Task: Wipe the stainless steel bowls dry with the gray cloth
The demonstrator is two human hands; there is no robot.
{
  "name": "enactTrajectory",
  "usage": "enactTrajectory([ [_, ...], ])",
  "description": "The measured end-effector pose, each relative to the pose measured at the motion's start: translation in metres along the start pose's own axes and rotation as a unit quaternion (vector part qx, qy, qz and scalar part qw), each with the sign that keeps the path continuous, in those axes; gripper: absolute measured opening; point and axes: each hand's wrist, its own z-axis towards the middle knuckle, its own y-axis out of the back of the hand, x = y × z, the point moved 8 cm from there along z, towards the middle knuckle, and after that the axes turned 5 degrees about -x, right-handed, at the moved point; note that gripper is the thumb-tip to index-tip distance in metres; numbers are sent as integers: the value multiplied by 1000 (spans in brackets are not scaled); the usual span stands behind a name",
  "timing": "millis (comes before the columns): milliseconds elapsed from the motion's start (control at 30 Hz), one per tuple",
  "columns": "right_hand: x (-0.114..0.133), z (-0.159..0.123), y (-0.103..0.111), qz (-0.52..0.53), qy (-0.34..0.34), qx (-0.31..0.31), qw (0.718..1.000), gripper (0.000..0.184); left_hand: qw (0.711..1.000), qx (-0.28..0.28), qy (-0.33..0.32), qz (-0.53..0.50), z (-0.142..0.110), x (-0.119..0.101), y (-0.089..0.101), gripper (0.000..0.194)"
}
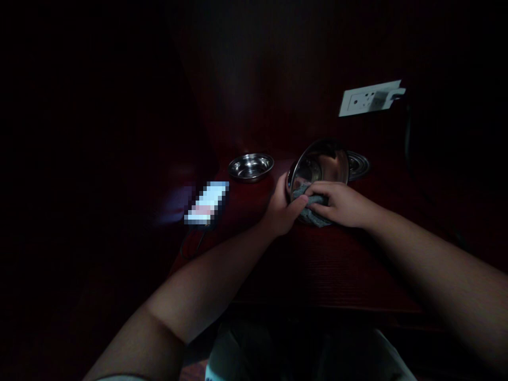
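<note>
The scene is very dark. My left hand (283, 209) grips the near rim of a shiny steel bowl (323, 161), which is tilted so its inside faces me, above a dark red wooden table (317, 264). My right hand (341, 203) is closed on a grey cloth (315, 209) and presses it against the bowl's lower rim. The thumb of my left hand touches the cloth. Part of the cloth is hidden under my right hand.
A second steel bowl (251, 166) sits upright on the table to the left. Behind the tilted bowl lies another steel dish (358, 163). A lit phone (207, 203) with a cable lies at the table's left edge. A white wall socket (371, 98) is on the wood panel behind.
</note>
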Motion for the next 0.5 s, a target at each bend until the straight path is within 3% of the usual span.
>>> enactTrajectory([
  [500,1,-1,-1,8,2,4,1000,12,1000,2,-7,16,0,-2,0,54],
])
